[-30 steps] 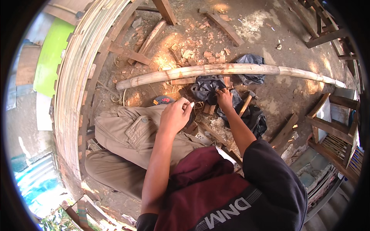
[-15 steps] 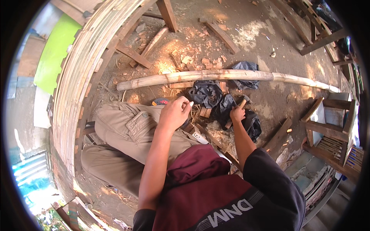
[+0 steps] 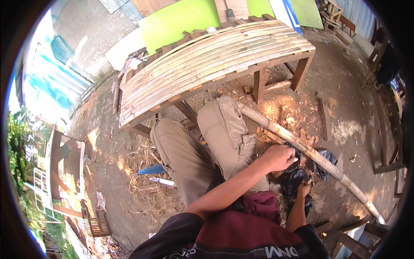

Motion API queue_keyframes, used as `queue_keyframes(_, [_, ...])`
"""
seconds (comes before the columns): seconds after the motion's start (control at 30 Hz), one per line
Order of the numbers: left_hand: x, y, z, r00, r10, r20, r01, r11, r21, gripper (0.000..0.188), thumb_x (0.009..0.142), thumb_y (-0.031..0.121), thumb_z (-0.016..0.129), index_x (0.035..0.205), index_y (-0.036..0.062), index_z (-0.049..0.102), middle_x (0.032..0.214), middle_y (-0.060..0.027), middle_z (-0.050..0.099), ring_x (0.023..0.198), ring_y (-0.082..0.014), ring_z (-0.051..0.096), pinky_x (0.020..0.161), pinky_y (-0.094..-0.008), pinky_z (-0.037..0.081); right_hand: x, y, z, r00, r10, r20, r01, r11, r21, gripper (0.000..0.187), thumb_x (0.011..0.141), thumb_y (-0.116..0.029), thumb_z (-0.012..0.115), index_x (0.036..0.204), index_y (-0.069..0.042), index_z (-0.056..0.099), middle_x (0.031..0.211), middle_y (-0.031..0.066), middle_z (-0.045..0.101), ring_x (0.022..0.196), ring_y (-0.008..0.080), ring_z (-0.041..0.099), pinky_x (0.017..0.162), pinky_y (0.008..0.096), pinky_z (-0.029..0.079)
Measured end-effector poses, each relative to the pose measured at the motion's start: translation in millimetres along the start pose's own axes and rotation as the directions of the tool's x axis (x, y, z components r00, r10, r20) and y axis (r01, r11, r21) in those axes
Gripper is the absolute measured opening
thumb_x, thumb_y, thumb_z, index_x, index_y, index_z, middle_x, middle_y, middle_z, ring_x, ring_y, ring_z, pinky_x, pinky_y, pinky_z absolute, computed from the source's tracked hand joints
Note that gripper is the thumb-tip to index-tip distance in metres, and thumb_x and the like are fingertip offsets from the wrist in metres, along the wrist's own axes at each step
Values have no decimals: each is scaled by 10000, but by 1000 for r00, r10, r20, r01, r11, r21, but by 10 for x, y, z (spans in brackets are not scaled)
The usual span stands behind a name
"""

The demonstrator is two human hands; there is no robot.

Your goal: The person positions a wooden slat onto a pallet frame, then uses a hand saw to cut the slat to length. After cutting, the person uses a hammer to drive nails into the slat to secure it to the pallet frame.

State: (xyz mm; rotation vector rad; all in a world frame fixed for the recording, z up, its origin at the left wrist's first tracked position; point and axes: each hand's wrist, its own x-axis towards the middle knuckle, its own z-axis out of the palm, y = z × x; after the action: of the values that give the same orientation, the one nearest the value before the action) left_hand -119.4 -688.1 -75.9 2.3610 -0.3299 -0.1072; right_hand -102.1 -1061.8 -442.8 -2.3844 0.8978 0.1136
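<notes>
My left hand (image 3: 280,158) is closed in front of my right knee, close to a long bamboo pole (image 3: 297,142). Something small and pale shows at its fingertips, too small to name. Lower and to the right, my right hand (image 3: 304,189) grips a hammer (image 3: 308,178) by its wooden handle, with much of it hidden by the fingers. Black plastic bags (image 3: 292,180) lie crumpled on the ground beneath and beside both hands. The pole slants from near my right knee down to the far right, passing over part of another black bag (image 3: 326,160).
A low bench (image 3: 215,58) topped with bamboo slats stands ahead of my knees. Wood chips (image 3: 293,123) and a loose timber piece (image 3: 324,116) lie on the ground beyond the pole. Left of my legs are a blue object (image 3: 151,169) and straw-like shavings (image 3: 144,190).
My view has turned to the left, so the whole bench and the ground on the left now show. My left hand remains closed and my right hand still grips the hammer.
</notes>
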Motion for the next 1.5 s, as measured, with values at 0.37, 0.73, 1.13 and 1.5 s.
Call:
queue_keyframes(0.37, [-83, 68, -194, 974, 39, -224, -76, 984, -163, 224, 950, 254, 654, 1021, 42, 675, 957, -137, 684, 845, -328, 680, 739, -438, 541, -990, -1850, -366, 855, -490, -169, 518, 796, 313, 318, 966, -243, 658, 1035, 63, 708, 870, 238, 697, 812, 362, 663, 754, 441, 493])
queue_keyframes(0.73, [-560, -220, -1404, 613, -399, -682, -396, 591, -703, 190, 971, 79, 663, 1112, -47, 678, 1015, -94, 697, 854, -123, 686, 702, -249, 543, -3401, -4693, -1487, 376, -921, -104, 603, 158, 782, 106, 922, -3, 712, 1023, 20, 686, 1060, 92, 578, 956, 162, 562, 867, 278, 459])
queue_keyframes(1.13, [-1654, -1491, -2964, 216, -770, -600, -641, 352, -682, 215, 983, 172, 684, 1088, -15, 684, 994, -78, 712, 849, -119, 676, 710, -266, 566, -4906, -6248, -509, -152, -986, 70, 443, -5, 896, 219, 853, -57, 792, 1064, -47, 732, 1113, 108, 629, 911, 189, 632, 751, 295, 497])
queue_keyframes(1.5, [-1686, -2389, -3526, 231, -903, -362, -729, 85, -679, 172, 1001, 278, 652, 1038, 109, 647, 980, -13, 665, 948, -138, 617, 882, -346, 488, -5401, -7218, 421, -249, -951, 182, 432, 59, 900, 155, 879, -135, 777, 999, -43, 746, 993, 80, 613, 814, 168, 601, 700, 298, 479])
